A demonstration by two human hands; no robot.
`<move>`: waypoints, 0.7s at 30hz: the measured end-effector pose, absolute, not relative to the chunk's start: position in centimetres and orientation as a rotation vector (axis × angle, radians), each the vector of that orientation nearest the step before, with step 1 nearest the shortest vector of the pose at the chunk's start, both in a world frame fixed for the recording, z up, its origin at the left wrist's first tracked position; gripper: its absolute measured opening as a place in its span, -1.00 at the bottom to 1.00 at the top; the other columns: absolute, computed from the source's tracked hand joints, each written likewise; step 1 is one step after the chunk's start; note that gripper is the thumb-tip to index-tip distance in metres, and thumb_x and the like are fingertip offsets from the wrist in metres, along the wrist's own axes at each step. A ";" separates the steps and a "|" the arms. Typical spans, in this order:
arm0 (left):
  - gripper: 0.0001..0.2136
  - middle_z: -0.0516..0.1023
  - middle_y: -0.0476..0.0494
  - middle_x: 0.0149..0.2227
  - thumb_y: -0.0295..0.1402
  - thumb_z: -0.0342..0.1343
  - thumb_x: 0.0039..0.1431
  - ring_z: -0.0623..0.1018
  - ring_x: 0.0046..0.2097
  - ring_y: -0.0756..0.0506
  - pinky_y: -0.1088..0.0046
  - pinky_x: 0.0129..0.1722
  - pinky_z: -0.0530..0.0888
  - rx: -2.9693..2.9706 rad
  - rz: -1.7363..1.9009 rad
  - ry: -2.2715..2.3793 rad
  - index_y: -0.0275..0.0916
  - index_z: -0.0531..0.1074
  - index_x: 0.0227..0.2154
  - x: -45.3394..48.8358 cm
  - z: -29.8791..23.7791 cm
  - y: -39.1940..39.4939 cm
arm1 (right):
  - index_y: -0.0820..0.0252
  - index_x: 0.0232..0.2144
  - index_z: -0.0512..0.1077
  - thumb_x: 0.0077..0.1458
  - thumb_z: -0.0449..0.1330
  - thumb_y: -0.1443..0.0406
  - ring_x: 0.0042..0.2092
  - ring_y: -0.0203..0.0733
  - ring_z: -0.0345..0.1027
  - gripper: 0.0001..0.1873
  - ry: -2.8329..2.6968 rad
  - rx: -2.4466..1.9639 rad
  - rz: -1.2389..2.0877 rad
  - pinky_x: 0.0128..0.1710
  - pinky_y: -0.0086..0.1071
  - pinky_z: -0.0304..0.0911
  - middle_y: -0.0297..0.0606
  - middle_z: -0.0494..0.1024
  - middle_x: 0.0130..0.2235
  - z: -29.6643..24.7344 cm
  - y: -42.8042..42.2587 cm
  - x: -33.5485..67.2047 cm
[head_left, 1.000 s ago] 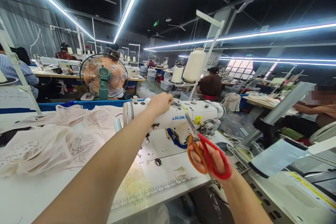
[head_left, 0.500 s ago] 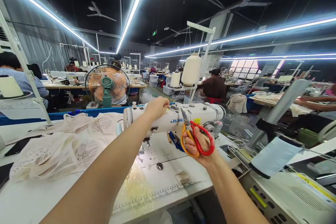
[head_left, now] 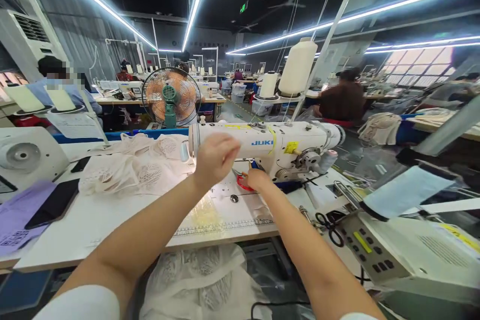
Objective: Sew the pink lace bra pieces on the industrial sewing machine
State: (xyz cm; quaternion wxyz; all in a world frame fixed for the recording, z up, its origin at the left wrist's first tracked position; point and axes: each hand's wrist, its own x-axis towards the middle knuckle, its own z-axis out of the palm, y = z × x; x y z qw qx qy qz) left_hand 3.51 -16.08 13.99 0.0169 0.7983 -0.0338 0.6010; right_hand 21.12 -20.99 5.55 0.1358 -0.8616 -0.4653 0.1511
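My left hand (head_left: 217, 157) is raised in front of the left part of a white sewing machine (head_left: 245, 138), fingers pinched together; what they hold, if anything, cannot be made out. Low under the machine arm, my right hand (head_left: 257, 179) is closed at the red handle of a pair of scissors (head_left: 244, 183). The scissors lie close to the machine bed, their blades partly hidden. Beside them are a small dark blue item (head_left: 256, 165) and other small tools. A yellow strip hangs over the machine arm.
Pale lace garments (head_left: 116, 170) are heaped left of the machine, with a black phone (head_left: 54, 203) and purple bag (head_left: 22, 215) beyond. A printed ruler (head_left: 221, 226) runs along the table's front edge. Black scissors (head_left: 330, 229) are at right. A fan (head_left: 170, 100) stands behind.
My right hand has carried the scissors from in front of the machine down under its arm. My left hand has come down from the machine's top. The view has shifted, showing more table.
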 end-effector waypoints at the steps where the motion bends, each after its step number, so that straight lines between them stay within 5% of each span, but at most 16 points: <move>1: -0.88 0.49 -0.12 -0.31 -0.47 -0.04 0.18 0.46 -0.24 -0.02 0.48 -0.23 0.38 2.558 1.743 -0.119 -0.22 0.40 -0.30 1.2 12.5 -17.4 | 0.26 -0.09 0.35 0.16 0.13 0.19 -0.10 -0.17 0.35 -0.68 -1.351 -2.477 0.416 -0.11 -0.17 0.30 -0.17 0.41 -0.06 5.7 -20.6 20.7; 5: -0.80 0.45 -0.11 -0.33 -0.50 -0.14 0.19 0.46 -0.37 0.02 0.57 -0.43 0.35 2.871 0.919 0.236 -0.23 0.40 -0.30 -6.7 5.8 -21.6 | 0.29 -0.08 0.35 0.23 0.01 0.20 -0.08 -0.16 0.34 -0.69 -1.411 -2.302 0.329 -0.06 -0.17 0.26 -0.12 0.42 -0.08 6.1 -22.9 17.3; 8: -0.81 0.44 -0.10 -0.36 -0.51 -0.11 0.14 0.45 -0.45 -0.01 0.54 -0.47 0.32 2.925 0.190 0.658 -0.25 0.41 -0.41 -9.5 2.4 -23.4 | 0.23 -0.01 0.33 0.30 -0.22 0.26 -0.22 -0.27 0.39 -0.59 -1.566 -2.098 0.432 -0.14 -0.35 0.29 -0.18 0.50 -0.23 4.9 -27.5 12.0; 10: -0.85 0.44 -0.10 -0.35 -0.52 -0.04 0.08 0.45 -0.43 -0.03 0.51 -0.45 0.33 2.844 -0.097 0.750 -0.26 0.43 -0.42 -10.1 1.6 -24.3 | 0.11 0.09 0.24 0.23 -0.03 0.21 -0.35 -0.33 0.40 -0.61 -1.732 -1.905 0.646 -0.28 -0.46 0.32 -0.32 0.52 -0.28 3.3 -30.9 8.2; 14: -0.84 0.46 -0.07 -0.29 -0.55 -0.01 0.03 0.47 -0.31 -0.05 0.54 -0.35 0.34 2.597 -0.141 0.591 -0.23 0.45 -0.41 -10.4 1.5 -25.9 | 0.25 0.20 0.06 -0.09 0.26 0.32 -0.15 -0.16 0.38 -0.20 -1.752 -1.536 1.017 -0.15 -0.32 0.30 -0.07 0.39 0.04 -0.1 -35.6 3.4; 19: -0.86 0.47 -0.01 -0.34 -0.50 0.03 0.06 0.45 -0.30 -0.01 0.57 -0.33 0.33 2.242 -0.037 0.597 -0.21 0.38 -0.31 -10.6 1.2 -27.4 | 0.21 -0.19 0.40 -0.01 0.14 0.35 -0.30 -0.19 0.36 -0.73 -1.530 -1.593 1.117 -0.30 -0.36 0.29 -0.26 0.48 -0.33 -2.4 -37.2 3.5; 21: -0.82 0.43 0.02 -0.43 -0.47 0.05 0.06 0.43 -0.40 0.01 0.58 -0.43 0.32 2.060 -0.063 0.650 -0.22 0.29 -0.25 -10.6 1.0 -27.7 | 0.18 -0.21 0.42 0.02 0.12 0.32 -0.39 -0.24 0.33 -0.77 -1.473 -1.577 1.116 -0.39 -0.40 0.27 -0.34 0.43 -0.43 -2.8 -37.7 4.1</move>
